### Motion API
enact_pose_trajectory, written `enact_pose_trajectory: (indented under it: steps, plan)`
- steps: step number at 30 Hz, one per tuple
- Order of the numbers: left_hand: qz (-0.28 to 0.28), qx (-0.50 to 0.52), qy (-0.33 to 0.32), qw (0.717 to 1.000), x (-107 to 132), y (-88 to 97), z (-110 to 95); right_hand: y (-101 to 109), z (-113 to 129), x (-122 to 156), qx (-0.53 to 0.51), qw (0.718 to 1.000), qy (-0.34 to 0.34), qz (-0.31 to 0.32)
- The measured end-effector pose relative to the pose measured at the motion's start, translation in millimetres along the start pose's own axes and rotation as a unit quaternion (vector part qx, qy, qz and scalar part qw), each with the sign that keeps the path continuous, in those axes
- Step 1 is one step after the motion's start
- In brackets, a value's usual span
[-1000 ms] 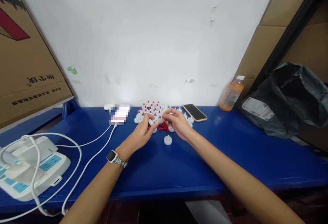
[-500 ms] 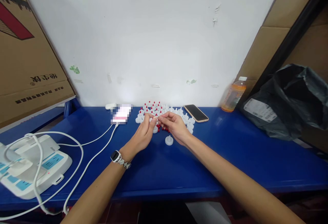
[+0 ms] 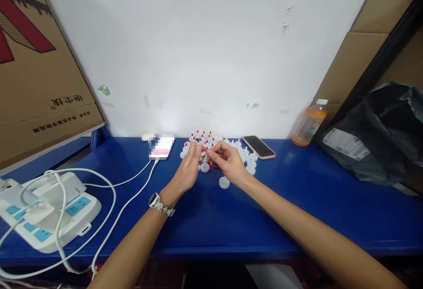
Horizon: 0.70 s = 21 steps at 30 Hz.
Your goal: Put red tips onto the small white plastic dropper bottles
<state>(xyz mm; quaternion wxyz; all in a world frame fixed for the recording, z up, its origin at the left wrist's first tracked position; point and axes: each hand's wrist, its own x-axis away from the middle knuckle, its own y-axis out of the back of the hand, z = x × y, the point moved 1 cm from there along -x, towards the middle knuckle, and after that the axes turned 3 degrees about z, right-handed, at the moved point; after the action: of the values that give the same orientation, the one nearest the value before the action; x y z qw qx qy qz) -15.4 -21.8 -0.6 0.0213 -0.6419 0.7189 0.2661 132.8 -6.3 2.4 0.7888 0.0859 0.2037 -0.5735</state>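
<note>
My left hand (image 3: 187, 168) is closed, its thumb and fingers pinching a white nozzle cap that they largely cover. Against it, my right hand (image 3: 229, 163) pinches with thumb and forefinger at a small red tip cap, mostly hidden by the fingertips. Both hands meet over a cluster of white nozzle caps (image 3: 251, 157), several of them topped with red tips (image 3: 204, 133). Loose red tips (image 3: 216, 166) lie below the fingers. One white nozzle cap (image 3: 224, 183) sits apart in front of my right hand, another (image 3: 205, 167) between the hands.
A phone (image 3: 258, 146) lies right of the cluster, and a lit phone (image 3: 161, 147) on a cable lies left. A power strip (image 3: 62, 218) with looping white cables takes the left side. An orange bottle (image 3: 309, 123) and a black plastic bag (image 3: 373, 135) stand at the right.
The view has turned slightly left, so everything sits a little farther right. My hands remain together, fingertips touching, with only a slight shift of the fingers.
</note>
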Motion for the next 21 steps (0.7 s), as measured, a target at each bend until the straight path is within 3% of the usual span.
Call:
enact_pose_trajectory:
  steps: [4,8,12,15,18,21]
  plan:
    - [0.005,-0.108,-0.059,0.992,-5.0,34.0,4.7,-2.0,-4.1,-22.4,0.05,0.999,0.016,0.0]
    - [0.007,-0.202,-0.104,0.974,-7.4,59.2,12.1,-17.4,-13.4,-43.7,0.116,0.991,0.021,0.06]
    - [0.012,-0.243,-0.081,0.967,-7.8,70.5,21.3,-28.6,-18.3,-50.4,0.225,0.969,0.041,0.092]
    - [0.043,-0.243,-0.003,0.969,-7.1,73.3,33.4,-23.6,-19.1,-49.8,0.315,0.943,0.049,0.098]
    - [0.098,-0.226,0.06,0.967,-6.4,72.0,45.4,-12.9,-19.6,-46.8,0.416,0.898,0.055,0.131]
    - [0.107,-0.226,0.04,0.967,-7.3,69.2,49.2,-6.1,-21.0,-42.1,0.497,0.846,0.058,0.183]
